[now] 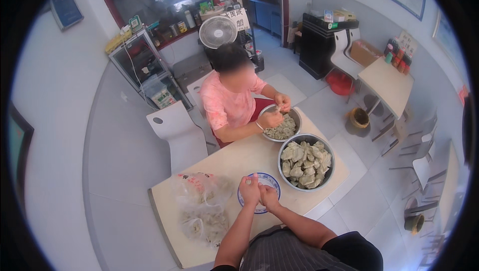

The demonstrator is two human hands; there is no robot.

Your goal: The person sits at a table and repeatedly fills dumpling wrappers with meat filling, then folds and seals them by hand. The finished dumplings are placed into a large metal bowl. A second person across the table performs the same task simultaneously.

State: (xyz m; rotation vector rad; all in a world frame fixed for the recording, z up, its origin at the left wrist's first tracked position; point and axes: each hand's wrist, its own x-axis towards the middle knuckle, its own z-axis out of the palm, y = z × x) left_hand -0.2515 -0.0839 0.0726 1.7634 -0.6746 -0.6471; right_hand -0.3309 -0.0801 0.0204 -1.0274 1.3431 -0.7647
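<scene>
The left hand (250, 189) and right hand (269, 197) are pressing together over the plate (270, 180), anything between them hidden, while the heaped bowl (328, 175) is sitting forward-right, nearer the right hand.

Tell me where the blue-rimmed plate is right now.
In the head view, the plate is on the table, below the left hand and right hand, just left of the bigger bowl.
</scene>
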